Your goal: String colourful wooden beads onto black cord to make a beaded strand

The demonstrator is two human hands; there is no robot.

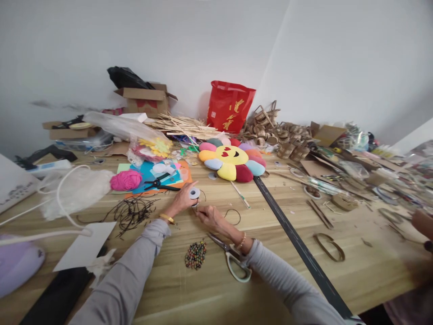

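Note:
My left hand (182, 200) holds a small white spool (194, 193) with dark cord on it, over the middle of the wooden table. Just right of it, my right hand (211, 216) is closed, its fingertips pinched at the dark cord below the spool. A loop of thin dark cord (239, 216) curls on the table beyond my right hand. A heap of mottled round beads (195, 255) lies nearer to me. Scissors with pale handles (237, 266) rest beside the beads, partly under my right wrist.
A flower cushion (232, 159) and red bag (230, 107) stand behind. Black cords (131, 214), pliers (158, 184) and pink yarn (126, 180) lie left. A dark strip (294, 239) crosses the table at right. Another person's hand (422, 224) shows at the right edge.

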